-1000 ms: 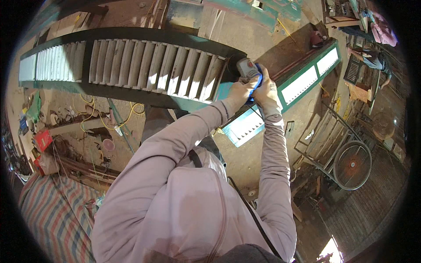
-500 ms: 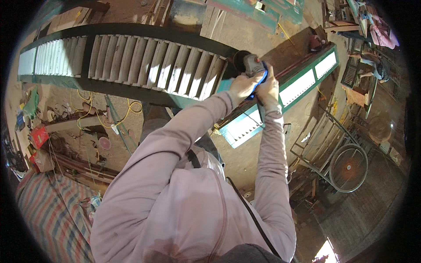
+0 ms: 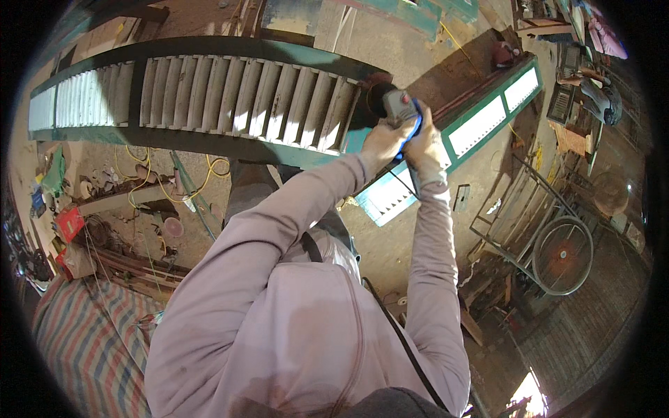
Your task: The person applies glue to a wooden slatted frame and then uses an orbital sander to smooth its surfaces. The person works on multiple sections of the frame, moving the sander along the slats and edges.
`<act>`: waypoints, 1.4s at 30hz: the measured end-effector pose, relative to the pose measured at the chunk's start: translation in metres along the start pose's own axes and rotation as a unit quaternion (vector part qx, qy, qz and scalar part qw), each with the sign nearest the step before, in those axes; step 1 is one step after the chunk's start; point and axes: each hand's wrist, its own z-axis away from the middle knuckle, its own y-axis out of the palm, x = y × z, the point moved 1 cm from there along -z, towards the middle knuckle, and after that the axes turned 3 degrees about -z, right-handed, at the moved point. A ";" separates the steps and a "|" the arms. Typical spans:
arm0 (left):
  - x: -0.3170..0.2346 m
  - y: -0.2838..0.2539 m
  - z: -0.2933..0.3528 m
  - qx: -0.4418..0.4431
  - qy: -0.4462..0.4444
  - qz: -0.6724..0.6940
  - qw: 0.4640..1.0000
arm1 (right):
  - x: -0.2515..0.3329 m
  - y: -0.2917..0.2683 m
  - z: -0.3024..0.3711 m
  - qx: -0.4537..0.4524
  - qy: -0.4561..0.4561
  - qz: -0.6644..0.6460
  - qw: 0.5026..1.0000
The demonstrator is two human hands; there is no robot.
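Louvered shutter (image 3: 223, 94): position and grip

The shutter, dark green frame with pale slats, extends across the upper left. A green-framed panel (image 3: 478, 131) lies obliquely to the right. A spoked wheel (image 3: 563, 255) stands farther right. The power tool (image 3: 399, 106) is held two-handed: left hand (image 3: 382, 143) and right hand (image 3: 425, 148), fingers wrapped around its body. Its dark disc (image 3: 378, 99) is at the shutter's right end; contact cannot be determined.

Grinder (image 3: 398, 104), probably, in both hands (image 3: 382, 144) (image 3: 425, 146)

left of grinder (image 3: 399, 104) — louvred shutter (image 3: 219, 94) blocks | right — green-framed panel (image 3: 478, 130) blocks | open way: floor (image 3: 396, 49) beyond grinder
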 end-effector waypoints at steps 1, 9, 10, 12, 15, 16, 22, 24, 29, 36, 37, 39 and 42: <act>0.009 -0.001 0.014 0.014 -0.029 0.015 0.999 | -0.004 0.003 0.014 0.008 0.009 -0.005 1.000; 0.110 -0.018 0.112 0.182 -0.113 -0.035 0.976 | -0.052 0.044 0.151 0.004 -0.029 -0.020 0.999; 0.088 -0.022 0.123 0.208 -0.169 -0.079 0.960 | -0.062 0.050 0.167 -0.013 -0.030 -0.034 0.999; 0.091 -0.042 0.130 0.326 -0.117 -0.212 0.914 | -0.063 0.054 0.195 -0.036 0.020 -0.078 0.996; 0.050 -0.071 0.141 0.297 0.025 -0.554 0.777 | -0.052 0.043 0.223 -0.056 0.168 -0.147 0.973; 0.048 -0.086 0.140 0.231 0.157 -0.623 0.731 | -0.052 0.041 0.230 -0.101 0.165 -0.174 0.966; 0.045 -0.208 0.122 0.022 0.168 -0.812 0.558 | -0.102 0.028 0.244 -0.304 0.154 -0.394 0.854; 0.041 -0.251 0.138 0.066 0.116 -0.841 0.524 | -0.117 0.016 0.243 -0.354 0.153 -0.474 0.791; 0.042 -0.309 0.197 0.013 0.017 -0.866 0.500 | -0.153 -0.017 0.233 -0.440 0.153 -0.530 0.708; 0.096 -0.404 0.232 -0.332 -0.100 -0.730 0.588 | -0.112 -0.052 0.227 -0.406 0.082 -0.572 0.708; 0.102 -0.406 0.237 -0.361 -0.107 -0.707 0.599 | -0.096 -0.051 0.229 -0.417 0.074 -0.557 0.714; 0.100 -0.402 0.236 -0.414 -0.103 -0.659 0.620 | -0.107 -0.046 0.228 -0.401 0.071 -0.567 0.716; 0.096 -0.384 0.237 -0.387 -0.057 -0.695 0.603 | -0.107 -0.038 0.223 -0.379 0.053 -0.572 0.725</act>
